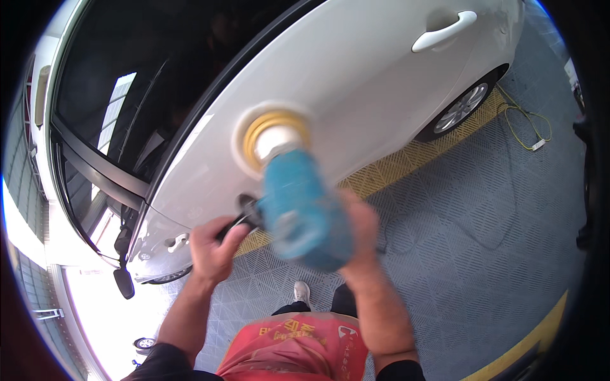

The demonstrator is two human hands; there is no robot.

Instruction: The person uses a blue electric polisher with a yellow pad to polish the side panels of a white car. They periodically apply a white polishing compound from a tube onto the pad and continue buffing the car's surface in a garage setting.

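Note:
A teal power polisher is held in both hands against a white car door. Its round pad, pale at the rim with a yellow backing, lies on the door panel below the window and looks blurred. My left hand grips the black side handle. My right hand wraps around the rear body of the polisher, with its fingers partly hidden behind the tool. The panel under the pad is hidden.
A power cord trails over the grey floor tiles. A yellow-green cable with a white connector lies near the car wheel. White door handles and a side mirror stick out from the car. A red apron hangs before me.

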